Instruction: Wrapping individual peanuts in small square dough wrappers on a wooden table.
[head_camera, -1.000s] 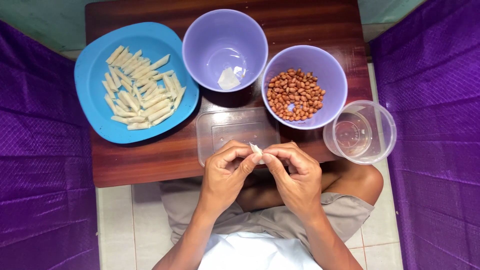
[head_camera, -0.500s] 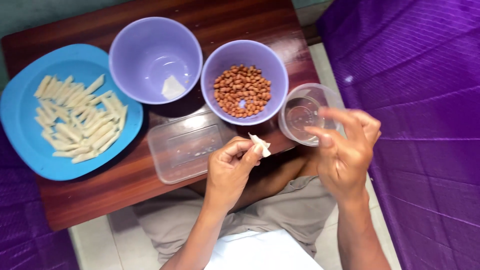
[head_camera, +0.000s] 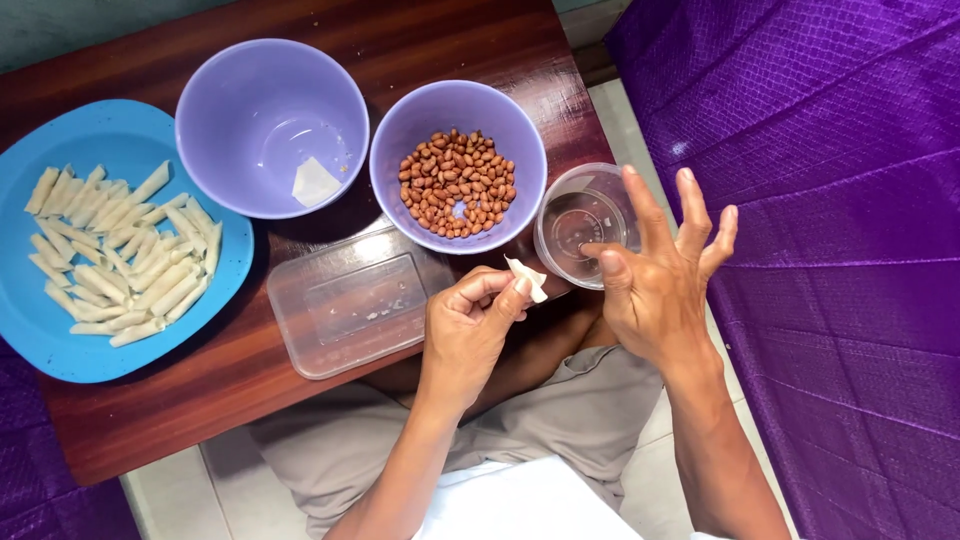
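A dark wooden table (head_camera: 330, 420) fills the upper left, with purple quilted cloth (head_camera: 820, 200) hanging down its right side. On the table's left end lies a blue plate (head_camera: 60, 340) spread with pale rolled pastry sticks (head_camera: 120, 255). Beside it stands a lilac bowl (head_camera: 215, 95) holding one small square wrapper (head_camera: 316, 183), and next to that a second lilac bowl (head_camera: 395, 135) of red-brown peanuts (head_camera: 455, 183). In front of the two bowls sits a clear rectangular container (head_camera: 350, 310) with only crumbs in it, and at the table's right edge a clear round cup (head_camera: 575, 222).

The left hand (head_camera: 465, 335) is closed in a pinch – thumb and forefinger grip a small folded white wrapper (head_camera: 526, 278), held just off the table's near edge, between the peanut bowl and the cup. The right hand (head_camera: 655, 275) holds nothing – fingers spread wide, forefinger tip over the cup's rim
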